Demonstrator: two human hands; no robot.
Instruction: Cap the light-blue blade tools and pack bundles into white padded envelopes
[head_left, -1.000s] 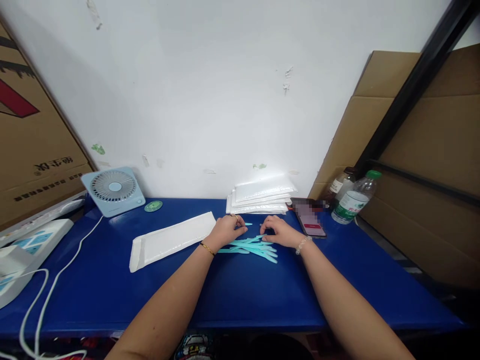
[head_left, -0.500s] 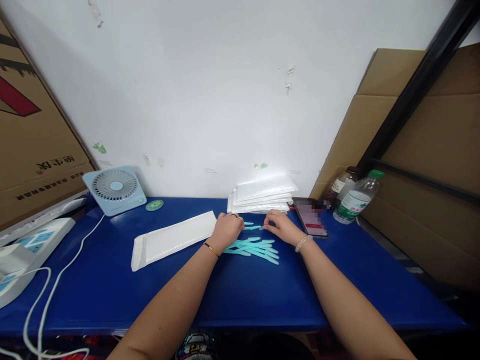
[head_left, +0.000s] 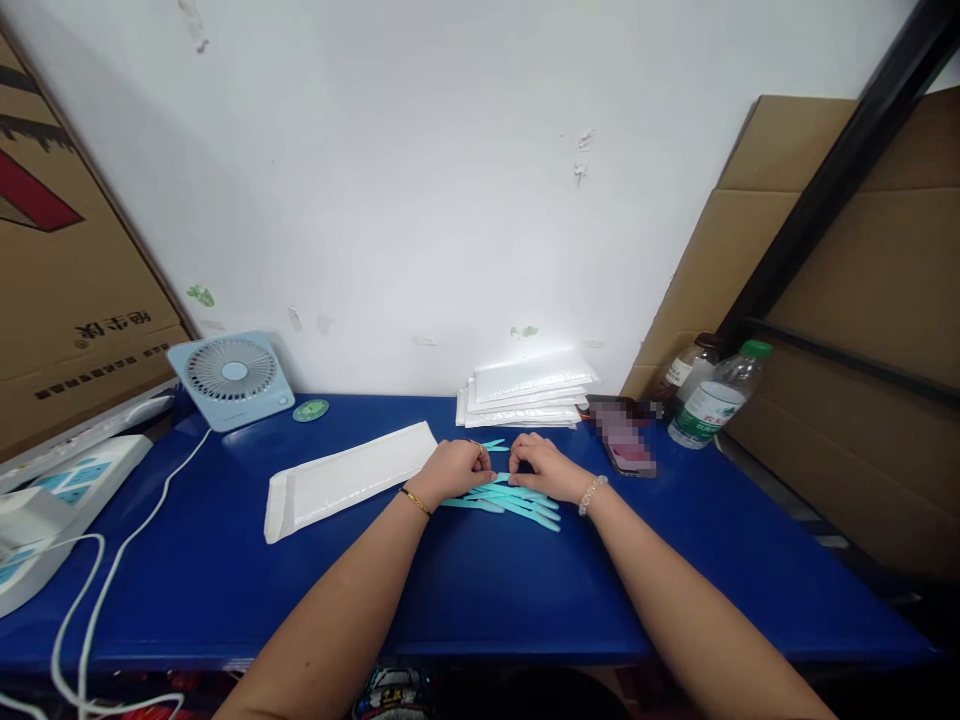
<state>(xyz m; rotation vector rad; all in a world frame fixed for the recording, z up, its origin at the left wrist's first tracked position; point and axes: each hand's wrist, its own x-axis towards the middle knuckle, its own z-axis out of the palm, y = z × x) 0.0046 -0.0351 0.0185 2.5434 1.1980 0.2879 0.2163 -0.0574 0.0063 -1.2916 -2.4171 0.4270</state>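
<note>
A loose pile of slim teal plastic sticks with paler tips (head_left: 529, 508) lies crisscrossed on the blue table. My left hand (head_left: 455, 470) is at the pile's upper left, its thumb and fingers closed at one end of a teal stick (head_left: 504, 478). Facing it, my right hand (head_left: 546, 468) pinches near the other end, with its fingertips partly hiding the stick. Just beyond the hands, a small group of teal sticks (head_left: 493, 445) shows past my left fingers. A white padded envelope (head_left: 352, 478) lies flat to the left of my left hand.
White padded envelopes (head_left: 525, 395) are stacked against the wall. To their right are a phone (head_left: 628, 445) and two bottles (head_left: 712, 405). At left stand a blue fan (head_left: 232, 380), a round green disc (head_left: 310, 410) and a power strip (head_left: 82, 490) with white cables.
Both hands have come closer together and moved down toward me, from the sticks beyond onto the pile. My right hand has shifted left. The padded envelopes stay put.
</note>
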